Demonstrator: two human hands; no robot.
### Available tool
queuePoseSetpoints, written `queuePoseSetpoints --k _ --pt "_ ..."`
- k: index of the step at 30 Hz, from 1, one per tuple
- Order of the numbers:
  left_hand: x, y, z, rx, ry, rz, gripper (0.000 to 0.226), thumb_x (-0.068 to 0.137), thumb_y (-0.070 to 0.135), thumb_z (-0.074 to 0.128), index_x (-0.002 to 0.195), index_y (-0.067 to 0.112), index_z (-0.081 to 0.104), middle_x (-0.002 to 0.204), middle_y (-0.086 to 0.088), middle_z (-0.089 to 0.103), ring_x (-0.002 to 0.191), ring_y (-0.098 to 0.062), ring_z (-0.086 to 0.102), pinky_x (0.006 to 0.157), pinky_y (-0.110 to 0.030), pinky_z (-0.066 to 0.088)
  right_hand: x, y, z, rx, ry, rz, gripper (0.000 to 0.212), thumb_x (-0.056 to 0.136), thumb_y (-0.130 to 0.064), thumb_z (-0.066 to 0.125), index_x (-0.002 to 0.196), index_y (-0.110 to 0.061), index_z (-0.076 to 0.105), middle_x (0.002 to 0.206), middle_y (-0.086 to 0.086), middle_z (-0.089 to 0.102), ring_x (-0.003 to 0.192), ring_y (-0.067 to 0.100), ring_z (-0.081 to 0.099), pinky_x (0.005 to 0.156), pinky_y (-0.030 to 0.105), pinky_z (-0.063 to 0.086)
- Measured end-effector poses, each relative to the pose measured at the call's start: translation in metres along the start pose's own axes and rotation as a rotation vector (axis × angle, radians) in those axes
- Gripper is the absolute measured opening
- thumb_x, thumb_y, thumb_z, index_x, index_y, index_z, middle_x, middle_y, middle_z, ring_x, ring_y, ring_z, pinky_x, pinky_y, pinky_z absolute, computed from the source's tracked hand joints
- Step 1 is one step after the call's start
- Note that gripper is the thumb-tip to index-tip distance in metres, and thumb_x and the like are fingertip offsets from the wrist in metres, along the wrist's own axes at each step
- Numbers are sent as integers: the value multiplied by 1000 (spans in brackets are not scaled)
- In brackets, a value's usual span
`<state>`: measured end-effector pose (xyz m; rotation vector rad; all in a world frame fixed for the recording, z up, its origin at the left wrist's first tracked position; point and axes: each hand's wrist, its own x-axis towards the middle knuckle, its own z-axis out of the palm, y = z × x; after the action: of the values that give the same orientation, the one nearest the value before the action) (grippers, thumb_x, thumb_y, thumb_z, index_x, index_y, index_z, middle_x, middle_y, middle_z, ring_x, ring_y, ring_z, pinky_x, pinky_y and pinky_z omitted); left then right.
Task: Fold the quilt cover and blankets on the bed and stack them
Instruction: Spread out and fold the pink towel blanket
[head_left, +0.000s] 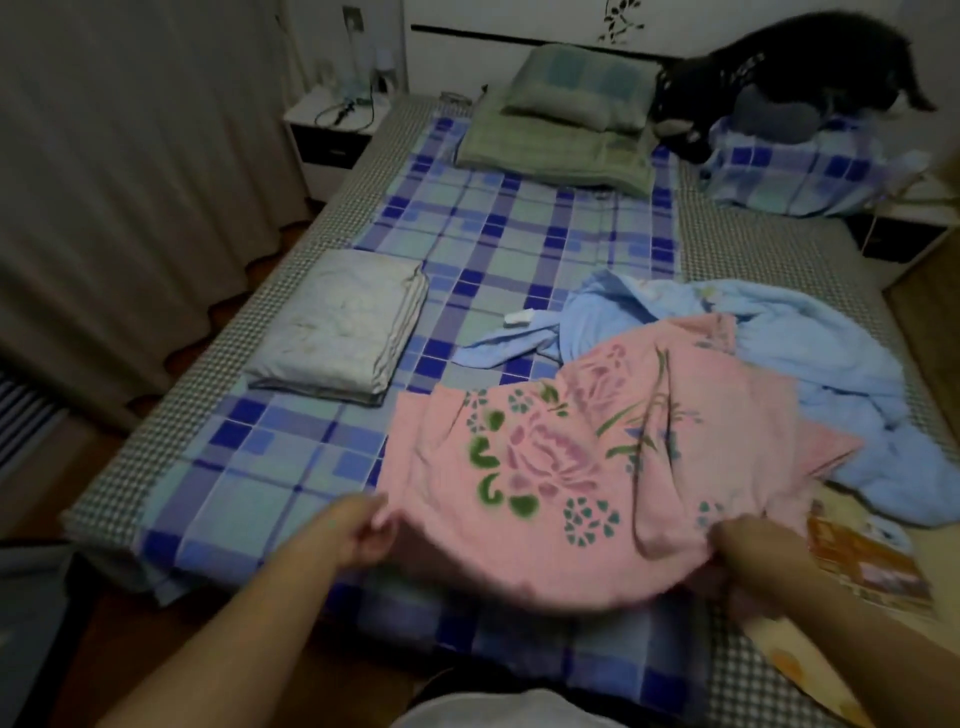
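Both hands held the near edge of the pink blanket (582, 478) at the foot of the bed (218, 364): the left hand (363, 535) pinched its left corner, fingers curled on the cloth, and the right hand (748, 556) gripped the right corner, partly buried in the fabric. The blanket lay rumpled, its far part draped over the blue blanket (810, 353), which sat in a loose heap to the right. That overlap looked the main hazard: a pull or flick to spread the pink one could drag the blue one along or tangle the two. The rumpled middle would likely give a crooked fold unless flattened first. A small white object (519, 317) beside the blue heap might get swept off. A grey folded cover (343, 327) waited well to the left, apart from the work
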<state>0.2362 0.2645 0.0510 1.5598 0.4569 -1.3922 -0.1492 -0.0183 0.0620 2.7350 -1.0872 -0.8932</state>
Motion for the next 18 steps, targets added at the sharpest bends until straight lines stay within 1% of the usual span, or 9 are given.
queuePoseSetpoints --k 2,4,5,7,9,11,14,15,18 --pt "-21 104 26 -239 -126 287 19 101 7 46 92 1 62 73 -18 70 59 -21 68 49 -24 57 8 20 -44 -27 219 247 20 94 -28 53 110 -20 62 106 8 66 97 27 66 79 34 54" --pt "-82 191 63 -267 -274 659 21 104 19 49 110 5 63 102 -19 71 88 -25 70 74 -35 61 10 35 -79 69 501 372 8 87 -10 64 94 -7 68 78 19 65 71 36 67 63 42 55" --pt "-119 221 79 -247 -346 830 23 104 22 47 113 7 63 106 -16 72 94 -24 70 85 -39 59 9 40 -93 86 580 404 9 78 -6 72 86 -5 67 69 20 63 62 36 65 58 41 54" --pt "-176 250 93 -247 -505 1067 26 106 22 44 114 6 61 105 -15 72 95 -24 70 94 -42 56 6 35 -117 109 536 409 24 68 -11 81 85 -9 64 71 19 64 63 33 65 58 36 49" --pt "-208 252 81 -263 -628 1197 34 106 21 42 129 0 54 123 -22 65 110 -29 66 100 -46 51 -1 22 -129 148 570 404 18 76 -14 74 88 -13 61 77 18 65 65 32 65 56 32 43" --pt "-200 242 53 -271 -678 1224 39 106 22 41 138 0 48 137 -23 57 126 -31 58 107 -51 45 -6 7 -127 139 567 382 23 75 -18 75 88 -17 56 76 13 63 63 31 64 52 32 46" --pt "-139 196 -7 -414 -418 1076 37 106 23 41 137 8 52 138 -12 60 127 -25 58 100 -43 52 -6 -13 -115 105 388 337 63 43 -43 88 87 -23 48 75 3 56 59 31 62 45 30 35" --pt "-113 176 -29 -482 -289 976 35 105 23 42 135 10 54 136 -11 61 125 -24 59 92 -41 57 -5 -22 -112 99 383 318 64 40 -43 88 86 -23 48 74 2 54 59 32 61 45 30 33" --pt "-38 106 -94 -618 10 616 35 106 23 42 136 10 53 137 -12 60 125 -27 58 73 -41 61 2 -51 -98 74 423 226 43 56 -35 81 84 -23 50 73 3 52 59 34 61 48 35 45"
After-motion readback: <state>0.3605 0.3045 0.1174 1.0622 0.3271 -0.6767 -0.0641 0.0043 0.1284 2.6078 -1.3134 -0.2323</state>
